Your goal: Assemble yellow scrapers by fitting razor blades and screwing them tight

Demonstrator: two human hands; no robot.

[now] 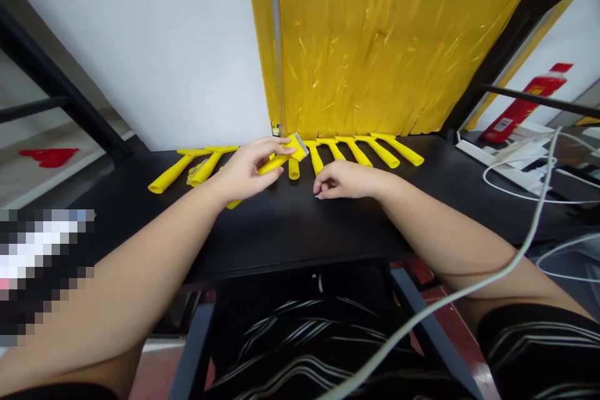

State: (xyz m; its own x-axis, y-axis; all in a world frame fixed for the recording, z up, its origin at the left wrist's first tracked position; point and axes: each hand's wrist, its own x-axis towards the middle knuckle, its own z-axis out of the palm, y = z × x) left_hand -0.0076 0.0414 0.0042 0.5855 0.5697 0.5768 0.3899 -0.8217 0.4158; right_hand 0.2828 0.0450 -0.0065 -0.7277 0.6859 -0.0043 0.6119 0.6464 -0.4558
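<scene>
My left hand (255,165) is wrapped round the handle of a yellow scraper (296,147), whose wide head with a greyish edge points up and to the right. To its right, my right hand (344,180) is low over the black table, fingers curled and thumb meeting fingertips. A tiny pale, shiny thing (317,196) shows at those fingertips, too small to name. More yellow scrapers lie along the table's back: two at the left, one of them (171,172) outermost, and several at the right, including a scraper (405,151) at the row's end.
A white panel (187,44) and yellow plastic sheeting (375,44) stand behind the black table (281,237). At right are a red bottle (525,103), a white power strip (501,165) and loose cables. One pale cable (450,297) crosses in front of my right forearm.
</scene>
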